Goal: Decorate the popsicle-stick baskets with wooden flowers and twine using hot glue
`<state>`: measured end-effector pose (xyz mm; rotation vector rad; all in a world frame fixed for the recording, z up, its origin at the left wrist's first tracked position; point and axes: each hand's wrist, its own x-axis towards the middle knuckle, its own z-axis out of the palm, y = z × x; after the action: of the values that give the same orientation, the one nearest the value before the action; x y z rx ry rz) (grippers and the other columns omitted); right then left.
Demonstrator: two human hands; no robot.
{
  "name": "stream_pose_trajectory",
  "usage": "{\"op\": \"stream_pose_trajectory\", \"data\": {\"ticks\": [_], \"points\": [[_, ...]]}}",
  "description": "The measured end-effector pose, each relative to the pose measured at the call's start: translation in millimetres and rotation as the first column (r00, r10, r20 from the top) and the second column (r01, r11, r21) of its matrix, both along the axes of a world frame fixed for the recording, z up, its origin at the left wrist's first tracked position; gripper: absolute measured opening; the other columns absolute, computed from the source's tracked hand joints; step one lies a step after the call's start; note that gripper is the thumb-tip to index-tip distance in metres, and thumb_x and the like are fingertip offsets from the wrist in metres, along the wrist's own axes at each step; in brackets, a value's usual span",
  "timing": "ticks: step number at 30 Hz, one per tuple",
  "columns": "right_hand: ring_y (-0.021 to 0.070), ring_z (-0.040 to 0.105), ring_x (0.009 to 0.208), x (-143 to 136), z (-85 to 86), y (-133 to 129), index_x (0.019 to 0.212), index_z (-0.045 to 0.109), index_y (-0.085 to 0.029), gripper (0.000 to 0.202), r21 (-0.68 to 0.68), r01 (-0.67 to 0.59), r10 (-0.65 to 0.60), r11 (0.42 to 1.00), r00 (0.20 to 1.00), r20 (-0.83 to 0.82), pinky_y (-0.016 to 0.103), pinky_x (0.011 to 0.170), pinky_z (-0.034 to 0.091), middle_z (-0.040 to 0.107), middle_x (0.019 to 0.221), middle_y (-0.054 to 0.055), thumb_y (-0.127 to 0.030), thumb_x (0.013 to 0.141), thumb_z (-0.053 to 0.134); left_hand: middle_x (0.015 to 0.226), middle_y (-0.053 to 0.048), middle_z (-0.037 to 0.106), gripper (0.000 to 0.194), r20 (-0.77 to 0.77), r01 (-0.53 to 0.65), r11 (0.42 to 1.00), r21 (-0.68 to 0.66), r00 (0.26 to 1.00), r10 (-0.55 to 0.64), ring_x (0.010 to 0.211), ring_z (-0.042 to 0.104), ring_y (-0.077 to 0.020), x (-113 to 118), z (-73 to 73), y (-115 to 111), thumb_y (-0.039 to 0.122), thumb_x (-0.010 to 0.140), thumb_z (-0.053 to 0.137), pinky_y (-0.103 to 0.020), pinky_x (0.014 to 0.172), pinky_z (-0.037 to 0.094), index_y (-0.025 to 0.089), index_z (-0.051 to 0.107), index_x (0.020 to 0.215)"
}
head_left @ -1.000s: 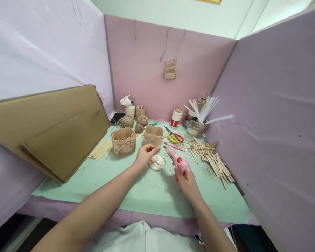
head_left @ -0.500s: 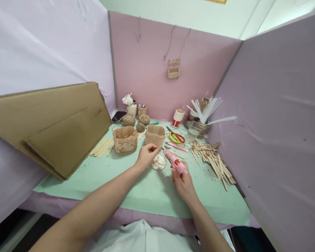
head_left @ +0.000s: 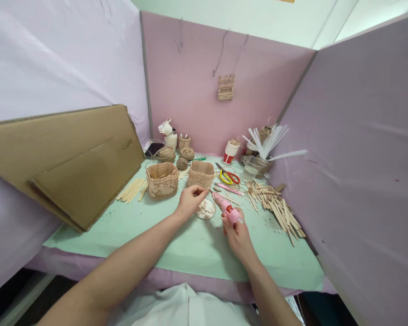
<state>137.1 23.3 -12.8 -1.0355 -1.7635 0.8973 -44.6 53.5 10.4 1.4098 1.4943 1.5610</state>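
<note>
My right hand (head_left: pixel 237 230) is wrapped round a pink glue gun (head_left: pixel 226 207), its nozzle pointing up and left. The nozzle is close to the fingertips of my left hand (head_left: pixel 190 202), which are pinched on something too small to make out. Below the fingertips lies a round white dish (head_left: pixel 205 209) with small wood pieces on it. Just behind my left hand stands a woven basket (head_left: pixel 201 174). A second woven basket (head_left: pixel 162 182), holding wooden pieces, is to its left.
Scissors (head_left: pixel 228 174) lie behind the glue gun. Loose wooden sticks (head_left: pixel 279 206) are heaped at the right, and pale sticks (head_left: pixel 131 190) at the left. A cardboard sheet (head_left: pixel 88 167) leans at the left. Twine balls (head_left: pixel 165 154) and a paper cup (head_left: pixel 230 152) stand at the back.
</note>
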Motion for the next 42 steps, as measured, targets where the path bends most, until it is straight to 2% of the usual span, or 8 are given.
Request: {"op": "stream_pose_trajectory", "data": {"ticks": [9,26,29,31,33,36,39,42], "points": [[0.015,0.049,0.074,0.1,1.1,-0.1,0.088,0.049,-0.019,0.031,0.013,0.0,0.0,1.0,1.0,0.027,0.027,0.06,0.042,0.044,0.09,0.004,-0.048,0.089,0.041,0.065,-0.001,0.063,0.027,-0.017,-0.004,1.0,-0.002,1.0,0.004,0.06,0.051,-0.0121,-0.6,-1.3,0.4,0.04,0.073,0.062,-0.024,0.058,0.038,0.014,0.065,0.069],[0.0165,0.051,0.071,-0.7,2.4,-1.6,0.091,0.052,-0.02,0.028,-0.004,0.012,-0.012,1.0,0.999,0.03,0.028,0.058,0.042,0.048,0.085,0.004,-0.046,0.088,0.043,0.065,-0.001,0.064,0.026,-0.027,-0.006,1.0,-0.014,1.0,0.006,0.061,0.052,-0.0123,-0.7,-1.0,0.0,0.04,0.073,0.061,-0.024,0.058,0.038,0.014,0.066,0.07],[0.016,0.051,0.071,0.5,2.2,-0.9,0.09,0.051,-0.02,0.028,0.023,0.041,-0.042,0.999,0.996,0.075,0.029,0.063,0.043,0.047,0.088,0.004,-0.046,0.089,0.041,0.065,-0.001,0.064,0.028,-0.015,-0.002,1.0,-0.012,1.0,0.002,0.061,0.051,-0.0123,-1.1,-1.7,0.2,0.041,0.073,0.062,-0.024,0.059,0.038,0.014,0.067,0.07],[0.0165,0.052,0.074,5.8,4.9,-1.1,0.087,0.051,-0.02,0.028,0.078,0.09,-0.102,0.993,0.98,0.173,0.03,0.067,0.044,0.044,0.09,0.004,-0.046,0.09,0.041,0.065,-0.001,0.063,0.028,0.029,0.002,1.0,-0.02,1.0,-0.001,0.061,0.051,-0.0121,-1.6,-1.8,1.1,0.042,0.071,0.064,-0.024,0.059,0.038,0.014,0.067,0.07],[0.0166,0.052,0.074,16.1,9.5,-1.8,0.086,0.05,-0.02,0.026,0.132,0.159,-0.195,0.978,0.92,0.339,0.03,0.067,0.043,0.043,0.094,0.005,-0.044,0.09,0.042,0.063,-0.001,0.061,0.029,0.135,0.028,0.998,-0.059,0.991,-0.02,0.06,0.05,-0.0112,-2.0,-1.2,2.3,0.043,0.069,0.066,-0.024,0.058,0.037,0.013,0.067,0.07],[0.0149,0.05,0.064,39.2,13.7,-2.6,0.091,0.05,-0.019,0.022,0.223,0.262,-0.344,0.939,0.714,0.611,0.029,0.056,0.036,0.043,0.1,0.008,-0.039,0.091,0.041,0.062,0.0,0.059,0.03,0.402,0.184,0.968,-0.169,0.91,-0.103,0.056,0.047,-0.0084,-2.9,0.7,3.7,0.041,0.064,0.073,-0.021,0.051,0.033,0.013,0.065,0.07],[0.0162,0.051,0.062,64.3,9.8,-1.7,0.091,0.053,-0.015,0.022,0.288,0.286,-0.399,0.914,0.503,0.767,0.029,0.053,0.033,0.046,0.099,0.012,-0.034,0.091,0.041,0.065,0.0,0.058,0.028,0.657,0.457,0.861,-0.223,0.723,-0.213,0.055,0.047,-0.0053,-4.1,1.7,3.7,0.032,0.062,0.078,-0.017,0.048,0.032,0.011,0.063,0.072],[0.0227,0.056,0.071,82.3,7.2,-0.3,0.088,0.057,-0.014,0.024,0.28,0.247,-0.36,0.928,0.395,0.845,0.032,0.059,0.037,0.052,0.095,0.013,-0.037,0.087,0.05,0.065,-0.001,0.056,0.022,0.782,0.65,0.731,-0.21,0.56,-0.273,0.055,0.048,-0.0036,-5.4,0.9,2.5,0.023,0.066,0.077,-0.014,0.048,0.033,0.009,0.063,0.074]]}}
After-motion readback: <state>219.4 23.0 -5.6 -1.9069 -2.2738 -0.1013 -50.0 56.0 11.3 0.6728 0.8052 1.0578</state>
